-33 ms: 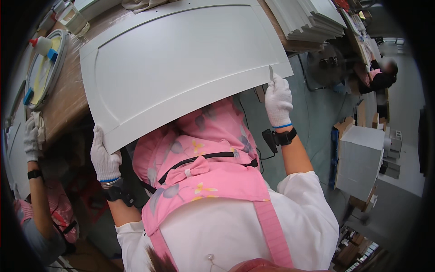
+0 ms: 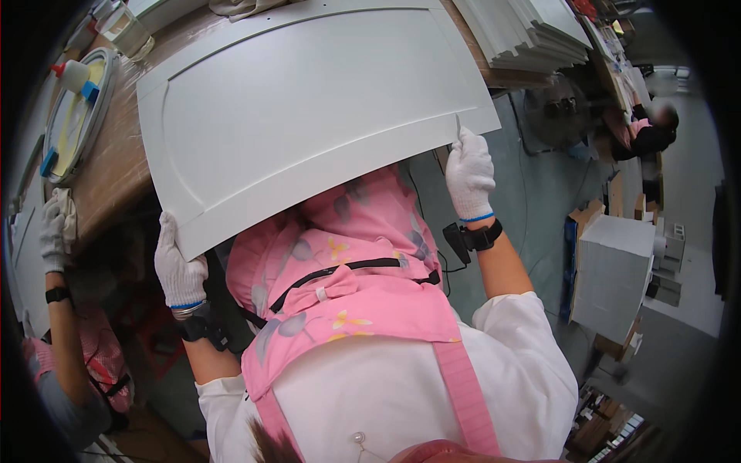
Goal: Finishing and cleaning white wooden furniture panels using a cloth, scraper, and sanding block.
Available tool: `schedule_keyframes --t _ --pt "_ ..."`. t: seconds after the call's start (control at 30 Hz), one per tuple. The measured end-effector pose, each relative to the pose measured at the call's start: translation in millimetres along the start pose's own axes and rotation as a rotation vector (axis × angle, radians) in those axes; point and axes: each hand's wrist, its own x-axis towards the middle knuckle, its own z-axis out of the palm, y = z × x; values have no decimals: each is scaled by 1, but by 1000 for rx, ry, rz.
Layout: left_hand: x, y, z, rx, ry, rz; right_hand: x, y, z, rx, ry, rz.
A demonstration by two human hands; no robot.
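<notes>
A large white panel [image 2: 309,100] with a raised frame border lies partly on the workbench, its near edge jutting out over my lap. White-gloved, my left hand [image 2: 179,268] grips its near left corner, thumb along the side edge. My right hand [image 2: 471,176], also gloved, is closed around a small thin blade [image 2: 458,123] near the panel's near right corner. The blade's tip points away from me, over the frame border; most of its handle is hidden in the glove. Whether the blade touches the surface, I cannot tell.
On the brown bench [image 2: 116,181], an oval tray [image 2: 104,116] holds a white bottle with a red cap [image 2: 73,75]. Stacked white panels [image 2: 532,35] stand at the far right. A co-worker's gloved hand [image 2: 52,239] is at left; another person [image 2: 656,131] sits at right, near a white box [image 2: 614,274].
My right hand has shifted slightly left with the blade, along the panel's near edge. My left hand stays on its corner, and the panel has barely moved.
</notes>
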Motion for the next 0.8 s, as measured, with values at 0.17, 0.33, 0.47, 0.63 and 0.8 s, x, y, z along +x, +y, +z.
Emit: schedule_keyframes --t 0.17,0.33,0.47,0.63,0.8 --pt "7 -2 1 -24 15 15 -32 -105 -4 337 -355 -295" --pt "8 -2 -7 -93 73 13 -24 -162 16 564 -581 -506" --pt "4 2 -16 -76 -165 -65 0 -87 6 105 -326 -119" --pt "-19 17 -24 -75 -334 -104 -26 -115 16 103 -461 -202" --pt "-20 7 -12 -142 -253 -28 -38 -232 37 199 -770 -582"
